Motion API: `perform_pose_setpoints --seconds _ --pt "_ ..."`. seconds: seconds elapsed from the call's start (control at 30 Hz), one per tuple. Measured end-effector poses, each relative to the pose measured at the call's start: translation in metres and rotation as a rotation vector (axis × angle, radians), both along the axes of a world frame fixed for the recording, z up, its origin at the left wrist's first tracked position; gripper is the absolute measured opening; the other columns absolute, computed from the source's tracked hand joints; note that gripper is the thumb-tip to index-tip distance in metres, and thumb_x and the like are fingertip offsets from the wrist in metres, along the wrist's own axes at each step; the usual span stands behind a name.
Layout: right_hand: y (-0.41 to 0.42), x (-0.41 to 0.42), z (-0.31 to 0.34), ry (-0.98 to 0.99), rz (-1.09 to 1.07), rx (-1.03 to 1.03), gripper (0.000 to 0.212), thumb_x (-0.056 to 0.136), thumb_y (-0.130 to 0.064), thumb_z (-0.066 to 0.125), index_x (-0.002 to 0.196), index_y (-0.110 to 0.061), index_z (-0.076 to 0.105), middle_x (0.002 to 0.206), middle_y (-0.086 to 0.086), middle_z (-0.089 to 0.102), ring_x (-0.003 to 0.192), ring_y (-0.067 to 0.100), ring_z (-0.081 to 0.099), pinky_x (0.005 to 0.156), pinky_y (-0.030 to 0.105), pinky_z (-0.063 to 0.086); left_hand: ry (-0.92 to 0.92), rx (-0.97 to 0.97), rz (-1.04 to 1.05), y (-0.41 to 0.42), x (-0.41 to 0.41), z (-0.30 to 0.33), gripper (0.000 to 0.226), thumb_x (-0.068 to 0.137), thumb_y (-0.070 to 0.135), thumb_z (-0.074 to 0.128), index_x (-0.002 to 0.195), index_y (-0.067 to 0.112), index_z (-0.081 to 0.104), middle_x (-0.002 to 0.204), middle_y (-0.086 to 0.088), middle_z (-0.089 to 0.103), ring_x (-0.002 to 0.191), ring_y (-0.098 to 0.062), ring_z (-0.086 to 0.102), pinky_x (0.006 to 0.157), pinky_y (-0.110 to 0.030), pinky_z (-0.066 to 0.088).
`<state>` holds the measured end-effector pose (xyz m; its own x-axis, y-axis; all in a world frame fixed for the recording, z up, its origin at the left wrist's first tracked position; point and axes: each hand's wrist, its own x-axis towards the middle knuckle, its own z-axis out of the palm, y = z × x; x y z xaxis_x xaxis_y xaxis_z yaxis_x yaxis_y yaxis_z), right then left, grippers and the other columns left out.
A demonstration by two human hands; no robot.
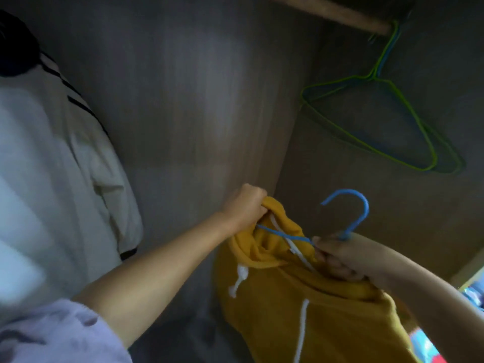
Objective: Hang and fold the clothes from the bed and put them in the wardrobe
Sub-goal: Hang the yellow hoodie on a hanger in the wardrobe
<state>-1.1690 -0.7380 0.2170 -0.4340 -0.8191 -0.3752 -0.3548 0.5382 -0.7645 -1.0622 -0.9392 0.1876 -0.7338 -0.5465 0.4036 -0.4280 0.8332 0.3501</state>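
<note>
A mustard-yellow hoodie [309,310] with white drawstrings hangs in front of me inside the wardrobe, on a blue wire hanger [351,213] whose hook sticks up free. My left hand [246,205] grips the hoodie's fabric at the hood's edge, over one end of the hanger. My right hand [340,258] holds the hanger's neck together with the hoodie's collar. The wooden rail [340,14] runs across the top right, well above the hook.
Several empty green and blue wire hangers [379,113] hang from the rail at the right. A white garment with dark stripes [52,166] hangs at the left. The wardrobe's grey back wall [196,100] is between them. Colourful things show at the lower right edge.
</note>
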Motion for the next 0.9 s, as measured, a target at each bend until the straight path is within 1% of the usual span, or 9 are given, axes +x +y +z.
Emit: perform_pose_setpoints --seconds 0.07,0.17,0.27,0.37,0.47,0.57,0.7,0.8,0.9 --pt "-0.023 0.01 -0.003 -0.136 -0.046 -0.006 0.036 0.103 -0.022 0.038 0.069 -0.012 0.044 0.041 -0.007 0.028 0.032 0.003 0.023 0.029 0.014 0.017 -0.039 0.106 0.019 -0.004 0.002 0.002 0.012 0.08 0.02 0.061 0.07 0.017 0.055 0.081 -0.009 0.064 0.088 -0.033 0.062 0.061 -0.03 0.038" --pt "-0.053 0.026 -0.003 -0.256 -0.056 0.027 0.032 0.099 -0.01 0.043 0.068 -0.011 0.046 0.044 -0.005 0.028 0.032 0.003 0.025 0.03 0.013 0.021 -0.052 0.218 0.076 -0.02 0.03 0.003 0.023 0.088 0.027 0.062 0.107 0.015 0.064 0.108 -0.01 0.063 0.105 -0.028 0.059 0.081 -0.03 0.044" --pt "-0.084 0.033 0.018 -0.476 -0.17 -0.139 0.031 0.096 0.002 0.042 0.066 -0.008 0.042 0.04 -0.001 0.032 0.028 0.005 0.034 0.028 0.015 0.03 0.229 0.256 -0.055 -0.002 0.066 -0.005 0.027 0.09 0.036 0.057 0.094 0.012 0.067 0.092 -0.004 0.06 0.094 -0.023 0.061 0.079 -0.031 0.045" --pt "-0.116 0.052 0.042 -0.652 -0.216 -0.239 0.031 0.094 0.007 0.033 0.067 -0.005 0.042 0.049 0.008 0.041 0.041 0.015 0.048 0.036 0.022 0.048 0.091 0.344 -0.273 0.047 0.078 -0.012 0.059 0.081 0.067 0.042 0.101 0.015 0.061 0.109 -0.003 0.061 0.104 -0.014 0.057 0.091 -0.029 0.044" --pt "-0.143 0.074 0.055 -0.683 -0.145 -0.218 0.031 0.097 0.005 0.03 0.073 -0.001 0.049 0.066 0.012 0.049 0.062 0.021 0.054 0.041 0.033 0.053 0.174 0.416 -0.203 0.048 0.098 0.002 0.056 0.076 0.071 0.045 0.093 0.018 0.049 0.106 -0.009 0.061 0.097 -0.015 0.059 0.085 -0.038 0.047" --pt "-0.169 0.092 0.063 -0.654 -0.082 -0.256 0.032 0.098 0.007 0.029 0.074 0.001 0.05 0.056 0.01 0.055 0.066 0.02 0.053 0.042 0.029 0.053 0.189 0.212 -0.154 0.043 0.128 0.028 0.036 0.086 0.043 0.059 0.071 0.012 0.049 0.068 -0.005 0.054 0.067 -0.013 0.052 0.073 -0.043 0.045" --pt "-0.197 0.129 0.081 -0.625 0.077 -0.277 0.032 0.098 0.006 0.029 0.074 0.0 0.049 0.049 0.007 0.055 0.056 0.017 0.057 0.042 0.023 0.051 0.123 -0.088 -0.023 0.058 0.164 0.047 0.036 0.084 0.045 0.049 0.064 0.018 0.037 0.055 0.003 0.041 0.065 -0.015 0.048 0.07 -0.039 0.04" --pt "-0.213 0.167 0.118 -0.623 0.24 -0.364 0.028 0.099 0.004 0.033 0.076 -0.001 0.05 0.045 0.005 0.058 0.039 0.011 0.06 0.041 0.021 0.05 0.207 -0.028 0.152 0.053 0.201 0.079 0.045 0.081 0.064 0.053 0.073 0.02 0.048 0.062 0.003 0.052 0.074 -0.017 0.058 0.066 -0.031 0.042" --pt "-0.226 0.213 0.172 -0.606 0.377 -0.524 0.024 0.098 0.004 0.034 0.086 0.003 0.054 0.06 0.008 0.067 0.044 0.011 0.062 0.043 0.02 0.05 0.147 -0.104 0.375 0.046 0.237 0.134 0.06 0.067 0.079 0.043 0.097 0.027 0.047 0.095 0.002 0.064 0.093 -0.022 0.063 0.073 -0.033 0.049"
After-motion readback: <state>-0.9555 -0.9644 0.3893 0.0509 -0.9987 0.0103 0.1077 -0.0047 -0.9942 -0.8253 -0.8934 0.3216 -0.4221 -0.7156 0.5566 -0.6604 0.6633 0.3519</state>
